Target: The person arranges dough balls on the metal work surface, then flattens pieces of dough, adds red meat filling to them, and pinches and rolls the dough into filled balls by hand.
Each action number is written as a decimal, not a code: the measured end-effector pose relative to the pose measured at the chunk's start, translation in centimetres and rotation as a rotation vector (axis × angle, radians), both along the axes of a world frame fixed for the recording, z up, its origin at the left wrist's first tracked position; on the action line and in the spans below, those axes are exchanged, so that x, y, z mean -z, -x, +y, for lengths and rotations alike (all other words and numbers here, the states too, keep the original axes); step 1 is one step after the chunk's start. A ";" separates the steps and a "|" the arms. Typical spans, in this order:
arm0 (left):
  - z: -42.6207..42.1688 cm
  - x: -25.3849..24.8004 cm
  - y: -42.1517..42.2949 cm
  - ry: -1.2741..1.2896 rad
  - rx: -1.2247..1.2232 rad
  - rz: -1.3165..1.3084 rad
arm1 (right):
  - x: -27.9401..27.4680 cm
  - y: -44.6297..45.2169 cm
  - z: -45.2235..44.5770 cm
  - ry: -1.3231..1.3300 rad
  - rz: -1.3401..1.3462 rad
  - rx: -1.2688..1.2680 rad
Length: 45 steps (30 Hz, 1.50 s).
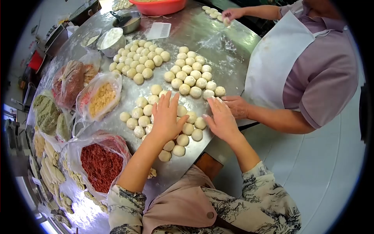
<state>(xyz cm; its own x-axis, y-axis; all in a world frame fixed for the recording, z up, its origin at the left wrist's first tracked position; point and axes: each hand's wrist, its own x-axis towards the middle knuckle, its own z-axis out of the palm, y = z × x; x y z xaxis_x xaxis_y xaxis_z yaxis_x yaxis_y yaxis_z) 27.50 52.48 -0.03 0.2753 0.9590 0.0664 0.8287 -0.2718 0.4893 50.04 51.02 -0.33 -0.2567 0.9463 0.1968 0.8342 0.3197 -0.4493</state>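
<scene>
Front dough balls (148,110) sit mid-frame on the metal table (218,50), under and around the left hand (168,119). Left hand: palm down, fingers long and slightly fanned toward the top of the frame, thumb out to the right, no ball in a grip. Balls show past its fingertips, left of it and right of it below the thumb; contact under the palm hidden, can't tell. Right hand (224,121), right of centre: fingers straight and close together, pointing up-left, thumb swung wide toward the front balls. Its fingertips are right by the lowest balls of the upper right group (190,80); can't tell if they touch. Several front balls lie in the gap between the hands, nearest one just beside the right thumb. Co-worker's near hand (235,106) is right up against the right hand, on its right side; co-worker's far hand (230,14) is top right at some flattened pieces (212,12). Third ball group (140,58) upper centre-left, apart from both hands. Bag of red filling (101,165) lower left, left of the left forearm; bag of yellow filling (102,99) above it. Bowl of white powder (112,38) and white scraper (159,30) up top.
</scene>
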 end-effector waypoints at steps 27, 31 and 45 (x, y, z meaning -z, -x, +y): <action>15.6 2.1 -1.4 0.322 0.038 0.004 | 4.7 3.3 10.2 0.131 0.130 0.587; 17.7 4.0 -3.5 0.213 -0.066 -0.175 | 6.2 1.4 14.6 0.012 0.188 0.574; 26.9 1.1 -3.7 0.032 -0.117 -0.435 | 6.0 6.2 40.7 0.214 0.232 0.808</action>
<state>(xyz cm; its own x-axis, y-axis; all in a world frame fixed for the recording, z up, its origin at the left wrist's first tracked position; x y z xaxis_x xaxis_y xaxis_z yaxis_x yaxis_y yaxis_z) 31.16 79.39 -1.08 0.1177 0.9856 0.1212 0.5685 -0.1670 0.8056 43.86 91.74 -6.34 0.5350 0.8438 -0.0424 0.6487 -0.4424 -0.6192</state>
